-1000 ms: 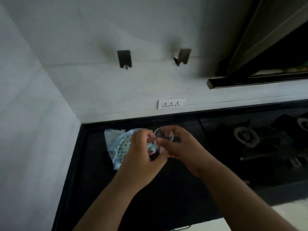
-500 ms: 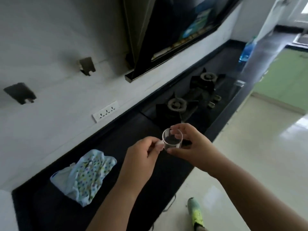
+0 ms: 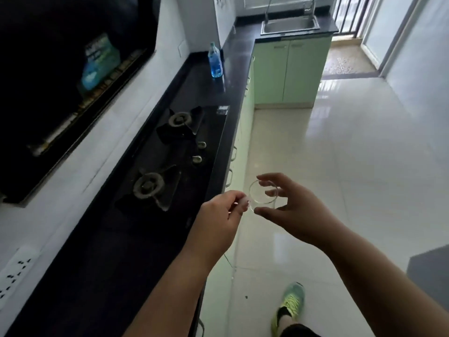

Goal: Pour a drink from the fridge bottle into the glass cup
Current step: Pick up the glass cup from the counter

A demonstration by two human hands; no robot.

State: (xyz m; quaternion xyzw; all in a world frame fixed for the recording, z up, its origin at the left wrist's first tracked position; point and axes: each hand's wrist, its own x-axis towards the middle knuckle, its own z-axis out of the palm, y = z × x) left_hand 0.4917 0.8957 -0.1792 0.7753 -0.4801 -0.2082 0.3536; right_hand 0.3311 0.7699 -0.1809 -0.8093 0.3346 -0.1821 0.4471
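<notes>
I hold a small clear glass cup (image 3: 263, 193) in the air just off the counter's front edge, its mouth tilted toward me. My left hand (image 3: 218, 215) pinches the cup's handle on its left side. Spread, nearly straight fingers of my right hand (image 3: 291, 210) lie around the cup's right side, with the thumb under it and the index finger over the rim. Whether they press on the glass is unclear. A plastic bottle (image 3: 215, 60) with blue liquid stands far down the black counter (image 3: 233, 69).
A two-burner gas hob (image 3: 167, 161) is set into the counter to my left, below a dark range hood (image 3: 73, 81). A steel sink (image 3: 289, 25) and green cabinets (image 3: 286, 71) close the far end. There is a socket strip (image 3: 14, 268) on the wall and glossy tiled floor to the right.
I have turned right, away from the cloth, and now look along the counter. The cup came with me, off the counter's edge. My right hand's fingers have spread from their tighter grip.
</notes>
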